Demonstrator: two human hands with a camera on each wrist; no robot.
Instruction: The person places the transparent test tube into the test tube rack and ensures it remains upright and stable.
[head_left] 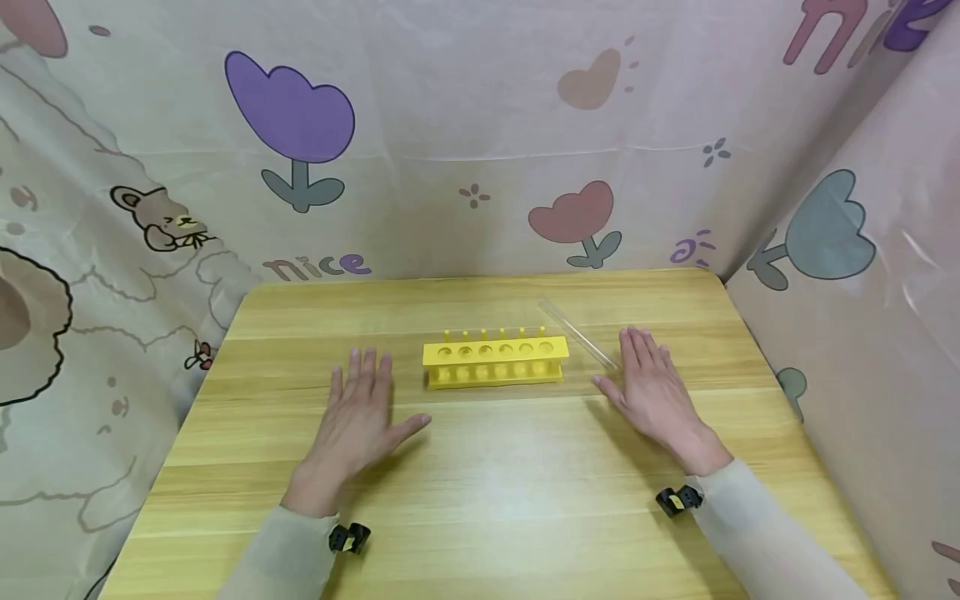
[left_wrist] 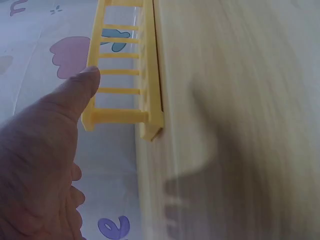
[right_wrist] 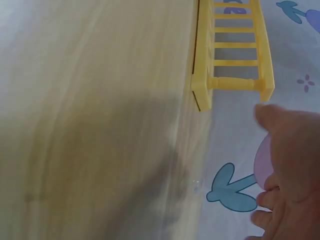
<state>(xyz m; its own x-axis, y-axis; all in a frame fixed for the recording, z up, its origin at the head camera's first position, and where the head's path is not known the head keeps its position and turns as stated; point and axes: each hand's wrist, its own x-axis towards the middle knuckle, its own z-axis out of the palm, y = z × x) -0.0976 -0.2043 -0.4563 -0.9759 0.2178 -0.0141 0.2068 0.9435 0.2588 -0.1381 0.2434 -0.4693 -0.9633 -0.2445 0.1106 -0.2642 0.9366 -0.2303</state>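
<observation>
A yellow test tube rack (head_left: 495, 352) with one row of round holes and short pegs along its back stands upright on the wooden table. No tube sits in its holes. To its right a clear test tube (head_left: 576, 332) lies slantwise, its near end close to my right thumb. My left hand (head_left: 356, 421) is spread flat, palm down, left of the rack, thumb pointing toward it and holding nothing. On the other side my right hand (head_left: 658, 400) is also stretched out and holds nothing. Both wrist views show the rack's end (left_wrist: 156, 122) (right_wrist: 201, 95) beyond the thumb.
The wooden table (head_left: 502, 483) ends at the back against a patterned curtain (head_left: 450, 108). More curtain hangs along the left and right sides. Small black devices (head_left: 349, 538) are strapped at both wrists, over light sleeves.
</observation>
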